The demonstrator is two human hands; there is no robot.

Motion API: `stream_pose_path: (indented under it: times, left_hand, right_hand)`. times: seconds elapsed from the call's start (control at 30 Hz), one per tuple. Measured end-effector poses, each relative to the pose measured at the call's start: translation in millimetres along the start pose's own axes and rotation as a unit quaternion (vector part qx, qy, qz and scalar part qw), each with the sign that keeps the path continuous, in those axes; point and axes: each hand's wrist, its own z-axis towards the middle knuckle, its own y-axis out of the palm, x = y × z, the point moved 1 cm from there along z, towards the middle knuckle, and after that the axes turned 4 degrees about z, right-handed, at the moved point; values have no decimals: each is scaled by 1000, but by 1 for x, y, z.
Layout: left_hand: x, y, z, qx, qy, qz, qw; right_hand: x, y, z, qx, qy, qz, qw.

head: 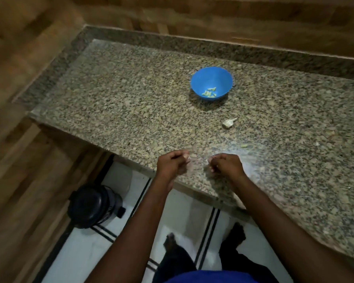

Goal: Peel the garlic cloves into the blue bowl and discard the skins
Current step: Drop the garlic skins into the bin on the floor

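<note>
Head view looks down on a speckled brown granite countertop (131, 94) with a raised granite lip along its back and left edges, set against wood-panelled walls. On the counter stands a round blue plastic bowl (212, 77), and in its bottom lie several small pale yellow-green peeled garlic cloves (209, 92). Nearer the person and a little to the right of the bowl, well apart from it, lies a whitish partial garlic bulb with a short stem (229, 123), resting directly on the stone. Farther right and closer to the front edge sits a small pale green garlic scrap (244, 146)

Both hands hover over the front edge of the counter, near each other but not touching. The left hand (173, 163) has its fingers curled inward; the right hand (226, 164) is curled the same way. The frame is blurred there, so I cannot tell whether either hand pinches a clove or skin

Below the counter edge is a white tiled floor with dark stripes (182, 207), where a dark round lidded bin (92, 205) stands at the left, and the person's bare feet (236, 231) show beneath the arms
</note>
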Motion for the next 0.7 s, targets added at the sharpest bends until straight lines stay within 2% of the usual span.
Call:
stream_pose_path:
  times: [0.13,0.33,0.53,0.7]
  left_hand:
    - [0,-80,-12,8,26,-126,992]
    - [-14,-252,-22,54,45,-235,970]
    - [-39,-430,-31,123,39,-288,949]
    - [-66,-533,-39,177,13,-317,932]
  right_hand:
    - [-16,80,-23,-69,-5,0,998]
    - [-10,262,-67,-147,9,31,989]
    - [21,446,-104,-236,64,30,969]
    - [60,557,-114,-316,93,-39,943]
